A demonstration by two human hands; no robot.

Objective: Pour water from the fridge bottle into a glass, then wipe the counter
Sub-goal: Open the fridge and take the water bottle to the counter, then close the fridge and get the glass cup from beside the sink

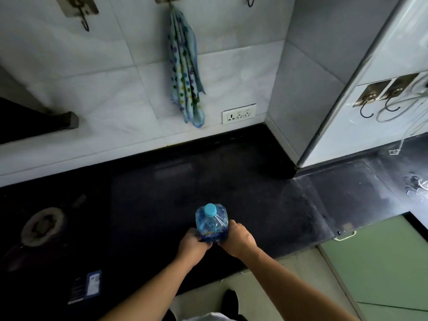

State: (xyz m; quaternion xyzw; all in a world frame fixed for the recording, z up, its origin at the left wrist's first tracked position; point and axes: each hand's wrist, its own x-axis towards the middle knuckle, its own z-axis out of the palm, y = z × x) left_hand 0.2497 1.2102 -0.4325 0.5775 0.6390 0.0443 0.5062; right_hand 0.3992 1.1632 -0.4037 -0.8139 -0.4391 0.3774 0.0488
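Observation:
A clear blue water bottle (212, 224) with a light blue cap stands upright on the black counter (162, 186), near its front edge. My left hand (193, 244) grips the bottle's lower left side. My right hand (237, 237) grips its lower right side. The cap is on. A polka-dot cloth (185, 72) hangs from a hook on the tiled wall behind the counter. No glass shows clearly in view.
A gas stove burner (42, 225) sits at the left of the counter. A wall socket (238, 114) is low on the tiles. At the far right edge lies something clear and glassy (419, 188). A green cabinet door (379, 262) stands below right.

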